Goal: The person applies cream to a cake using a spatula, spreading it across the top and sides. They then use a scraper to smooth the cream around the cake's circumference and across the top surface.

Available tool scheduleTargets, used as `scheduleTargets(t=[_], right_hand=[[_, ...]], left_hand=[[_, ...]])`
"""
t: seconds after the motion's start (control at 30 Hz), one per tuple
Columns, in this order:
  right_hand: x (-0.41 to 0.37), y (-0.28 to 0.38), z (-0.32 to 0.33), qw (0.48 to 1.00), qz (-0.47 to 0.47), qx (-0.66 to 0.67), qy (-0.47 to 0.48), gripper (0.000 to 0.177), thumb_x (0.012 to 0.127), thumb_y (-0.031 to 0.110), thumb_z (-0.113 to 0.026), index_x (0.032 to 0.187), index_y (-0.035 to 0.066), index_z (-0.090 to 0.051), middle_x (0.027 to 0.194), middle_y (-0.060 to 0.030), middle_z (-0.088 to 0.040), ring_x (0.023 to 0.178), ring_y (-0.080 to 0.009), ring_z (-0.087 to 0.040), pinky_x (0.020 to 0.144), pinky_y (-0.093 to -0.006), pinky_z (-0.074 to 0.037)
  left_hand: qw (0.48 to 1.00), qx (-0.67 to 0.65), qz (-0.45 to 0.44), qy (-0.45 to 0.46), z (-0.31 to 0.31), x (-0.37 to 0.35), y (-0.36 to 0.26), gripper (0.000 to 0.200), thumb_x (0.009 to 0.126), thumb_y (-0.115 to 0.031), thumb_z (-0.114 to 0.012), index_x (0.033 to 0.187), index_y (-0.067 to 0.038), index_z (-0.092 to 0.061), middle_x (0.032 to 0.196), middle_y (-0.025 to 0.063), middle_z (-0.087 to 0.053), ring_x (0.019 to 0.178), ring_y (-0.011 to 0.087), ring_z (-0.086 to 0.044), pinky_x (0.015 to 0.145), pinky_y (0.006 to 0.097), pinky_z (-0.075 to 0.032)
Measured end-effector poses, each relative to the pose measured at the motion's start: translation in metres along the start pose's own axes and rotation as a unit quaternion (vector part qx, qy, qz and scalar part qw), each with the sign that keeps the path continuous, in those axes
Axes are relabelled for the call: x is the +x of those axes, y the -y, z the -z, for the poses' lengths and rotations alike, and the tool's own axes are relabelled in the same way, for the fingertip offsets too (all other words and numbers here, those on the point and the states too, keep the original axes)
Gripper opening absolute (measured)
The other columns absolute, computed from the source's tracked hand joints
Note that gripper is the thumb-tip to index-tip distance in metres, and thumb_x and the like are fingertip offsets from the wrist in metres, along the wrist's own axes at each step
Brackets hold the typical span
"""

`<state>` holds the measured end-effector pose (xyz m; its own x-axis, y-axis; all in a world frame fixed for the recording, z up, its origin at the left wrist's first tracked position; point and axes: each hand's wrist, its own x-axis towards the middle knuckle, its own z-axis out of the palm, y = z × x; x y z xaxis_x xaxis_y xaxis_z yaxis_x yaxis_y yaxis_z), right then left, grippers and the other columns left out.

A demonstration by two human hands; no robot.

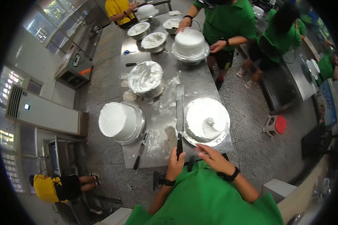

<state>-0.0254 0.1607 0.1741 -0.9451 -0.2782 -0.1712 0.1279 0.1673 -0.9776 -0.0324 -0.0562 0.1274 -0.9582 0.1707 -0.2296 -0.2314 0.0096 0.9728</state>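
Observation:
My left hand (pixel 174 164) is closed round the black handle of a long icing spatula (pixel 179 112), whose cream-smeared blade points away from me over the steel table. Just right of the blade, a round cake (pixel 204 114) coated in white cream sits on a turntable (pixel 214 144), with a swirl of cream on its top. My right hand (pixel 211 156) is at the turntable's near edge, fingers stretched out and holding nothing. A beige cloth (pixel 171 138) lies left of the spatula.
Another creamed cake (pixel 118 120) stands on the left, beside a second spatula (pixel 141 150). A bowl of cream (pixel 145 78) is further up the table (pixel 193 82). Across it, a person in green (pixel 229 22) handles another cake (pixel 189 42). A red stool (pixel 279 124) stands right.

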Motion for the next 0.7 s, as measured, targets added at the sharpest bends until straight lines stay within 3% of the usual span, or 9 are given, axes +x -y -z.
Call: scheduleTargets(t=[0.03,0.1,0.2,0.27,0.3,0.37,0.5,0.53,0.7], right_hand=[[0.008,0.005,-0.007,0.994,0.09,-0.046,-0.03,0.046,0.099,0.031,-0.054,0.133,-0.001,-0.051,0.12,-0.0186,-0.061,0.106,-0.0269,-0.062,0.09,-0.0348,-0.048],[0.021,0.014,-0.013,0.98,0.131,-0.137,-0.056,0.037,0.098,0.028,-0.055,0.121,-0.001,-0.056,0.111,-0.019,-0.062,0.1,-0.0301,-0.063,0.086,-0.0362,-0.049],[0.023,0.035,-0.019,0.991,0.032,-0.072,-0.113,0.028,0.099,0.024,-0.054,0.111,-0.001,-0.058,0.105,-0.0182,-0.062,0.095,-0.0312,-0.063,0.081,-0.0366,-0.049],[0.02,0.031,-0.014,0.985,0.06,-0.055,-0.152,0.027,0.099,0.023,-0.053,0.111,-0.001,-0.058,0.103,-0.0175,-0.063,0.094,-0.0302,-0.064,0.08,-0.036,-0.049],[0.017,0.027,-0.013,0.978,0.09,-0.031,-0.186,0.026,0.1,0.022,-0.052,0.112,-0.001,-0.059,0.102,-0.0168,-0.063,0.092,-0.0292,-0.064,0.079,-0.0354,-0.05],[0.005,0.027,-0.003,0.974,0.04,0.019,-0.224,0.024,0.102,0.021,-0.049,0.108,-0.001,-0.058,0.088,-0.014,-0.065,0.082,-0.0265,-0.065,0.074,-0.0343,-0.049],[-0.017,0.005,0.03,0.924,0.015,-0.101,-0.368,0.022,0.102,0.02,-0.047,0.104,-0.001,-0.055,0.073,-0.0122,-0.06,0.065,-0.0248,-0.06,0.06,-0.0356,-0.045],[-0.024,-0.012,0.039,0.916,-0.011,-0.141,-0.374,0.023,0.102,0.022,-0.047,0.104,0.001,-0.055,0.07,-0.0158,-0.059,0.064,-0.0302,-0.061,0.059,-0.0388,-0.045],[-0.045,-0.059,0.055,0.901,-0.058,-0.245,-0.354,0.027,0.102,0.029,-0.047,0.102,0.003,-0.056,0.074,-0.023,-0.061,0.07,-0.0435,-0.06,0.06,-0.048,-0.044]], left_hand=[[0.999,-0.032,-0.005,0.033,-0.013,0.0,-0.01,0.031,0.101,-0.02,-0.054,0.125,-0.001,-0.047,0.075,-0.0034,-0.046,0.057,0.0033,-0.043,0.05,0.0207,-0.035],[0.993,-0.06,-0.003,0.099,-0.03,0.005,-0.001,0.032,0.101,-0.016,-0.05,0.13,-0.001,-0.044,0.082,-0.0011,-0.05,0.062,0.0056,-0.048,0.055,0.0212,-0.039],[0.987,-0.068,-0.04,0.137,-0.053,0.015,0.007,0.038,0.101,-0.013,-0.048,0.137,-0.002,-0.04,0.091,0.003,-0.053,0.069,0.0087,-0.051,0.063,0.0234,-0.044],[0.973,-0.019,-0.217,0.078,-0.067,0.021,0.012,0.04,0.102,-0.014,-0.047,0.139,-0.002,-0.04,0.101,0.0062,-0.056,0.078,0.012,-0.054,0.072,0.0267,-0.046],[0.973,-0.023,-0.213,0.082,-0.066,0.024,0.008,0.04,0.102,-0.014,-0.047,0.139,-0.002,-0.04,0.101,0.0062,-0.056,0.078,0.012,-0.054,0.072,0.0267,-0.046],[0.959,0.033,-0.203,0.192,-0.047,0.038,-0.007,0.036,0.102,-0.015,-0.046,0.135,-0.002,-0.046,0.106,0.0072,-0.059,0.084,0.0135,-0.057,0.078,0.0288,-0.047],[0.993,0.094,-0.062,-0.041,-0.005,0.083,0.06,0.03,0.102,-0.021,-0.047,0.123,-0.003,-0.057,0.099,0.0061,-0.063,0.084,0.0124,-0.058,0.075,0.027,-0.048],[0.99,0.093,-0.032,-0.106,0.008,0.096,0.078,0.03,0.102,-0.023,-0.048,0.123,-0.003,-0.057,0.097,0.0054,-0.063,0.084,0.0121,-0.058,0.074,0.0271,-0.049],[0.992,-0.007,0.08,-0.099,0.046,0.144,0.141,0.036,0.102,-0.032,-0.049,0.122,-0.003,-0.058,0.096,0.0005,-0.062,0.077,0.0069,-0.055,0.068,0.0213,-0.045]])
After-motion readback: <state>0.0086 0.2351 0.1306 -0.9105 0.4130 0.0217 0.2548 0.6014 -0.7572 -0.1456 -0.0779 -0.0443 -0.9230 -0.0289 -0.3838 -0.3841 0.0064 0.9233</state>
